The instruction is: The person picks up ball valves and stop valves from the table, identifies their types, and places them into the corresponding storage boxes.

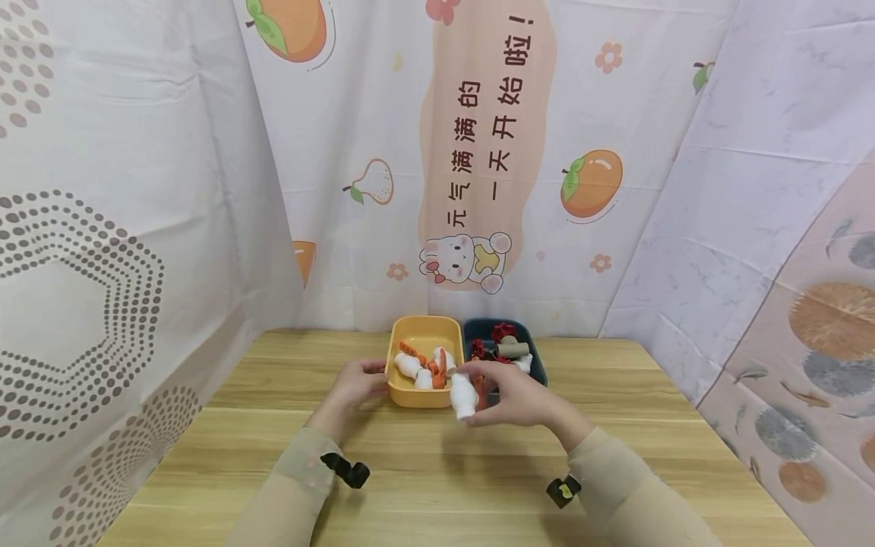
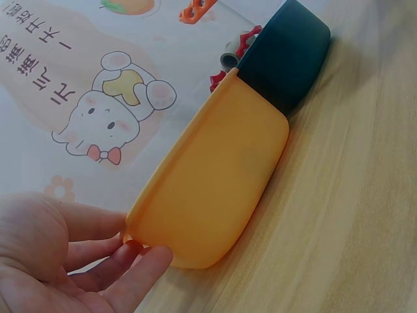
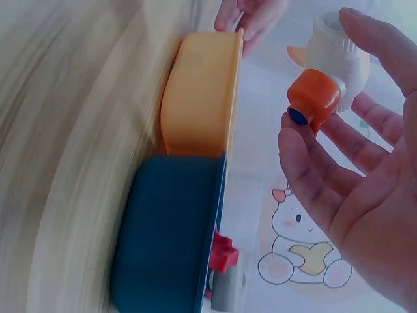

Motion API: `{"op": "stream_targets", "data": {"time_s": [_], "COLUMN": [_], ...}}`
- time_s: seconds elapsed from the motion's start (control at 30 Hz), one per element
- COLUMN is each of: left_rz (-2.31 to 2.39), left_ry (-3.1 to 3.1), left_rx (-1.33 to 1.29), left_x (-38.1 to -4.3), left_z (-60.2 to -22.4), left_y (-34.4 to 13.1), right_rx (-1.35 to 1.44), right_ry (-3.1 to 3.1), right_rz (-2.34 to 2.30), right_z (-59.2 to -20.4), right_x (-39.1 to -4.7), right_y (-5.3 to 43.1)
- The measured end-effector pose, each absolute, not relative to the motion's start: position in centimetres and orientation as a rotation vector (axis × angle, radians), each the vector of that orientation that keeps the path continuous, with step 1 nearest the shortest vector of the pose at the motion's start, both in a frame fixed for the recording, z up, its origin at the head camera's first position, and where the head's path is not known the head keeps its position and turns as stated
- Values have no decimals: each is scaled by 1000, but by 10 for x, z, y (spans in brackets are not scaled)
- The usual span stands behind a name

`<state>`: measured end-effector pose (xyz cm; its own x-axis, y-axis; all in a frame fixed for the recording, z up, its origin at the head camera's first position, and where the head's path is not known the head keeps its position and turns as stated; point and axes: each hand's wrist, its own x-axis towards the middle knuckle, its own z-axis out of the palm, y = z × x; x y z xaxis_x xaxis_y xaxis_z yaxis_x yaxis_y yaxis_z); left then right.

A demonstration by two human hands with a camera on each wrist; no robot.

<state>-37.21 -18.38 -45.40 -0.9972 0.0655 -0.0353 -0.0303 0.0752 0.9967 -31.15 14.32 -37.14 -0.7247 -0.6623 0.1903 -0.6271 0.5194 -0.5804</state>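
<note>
My right hand (image 1: 509, 391) holds a white plastic valve body (image 1: 463, 395) between thumb and fingers, just in front of the two bins. An orange cap-like part (image 3: 314, 96), dark blue inside its mouth, sticks out of the valve's side in the right wrist view. The fingers of my left hand (image 1: 357, 382) rest against the left end of a yellow bin (image 1: 427, 399); the left wrist view has them at its upper corner (image 2: 140, 228). Inside that bin lie several white valve bodies (image 1: 408, 365) and orange handles (image 1: 439, 372).
Right beside the yellow bin stands a dark blue bin (image 3: 166, 228), with red handwheels (image 1: 503, 331), a grey tube (image 1: 513, 350) and a white piece (image 1: 523, 363) in it. Both bins are near the wooden table's (image 1: 424, 486) back edge. A printed curtain (image 1: 383, 251) hangs behind.
</note>
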Motion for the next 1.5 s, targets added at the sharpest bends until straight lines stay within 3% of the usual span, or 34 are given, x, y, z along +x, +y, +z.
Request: {"op": "stream_targets", "data": {"time_s": [0.8,1.5], "left_rz": [2091,2076], "left_ry": [2240,2250], "left_rx": [23,20], "left_x": [-373,-372], "left_z": [-454,-454], "left_y": [-185,-184], "right_rx": [-1056,-910], "right_ry": [2748,2763], "right_rz": [-1074,-1169], "right_z": [-369,-367], "right_x": [-326,-355], "right_y": [157,130]}}
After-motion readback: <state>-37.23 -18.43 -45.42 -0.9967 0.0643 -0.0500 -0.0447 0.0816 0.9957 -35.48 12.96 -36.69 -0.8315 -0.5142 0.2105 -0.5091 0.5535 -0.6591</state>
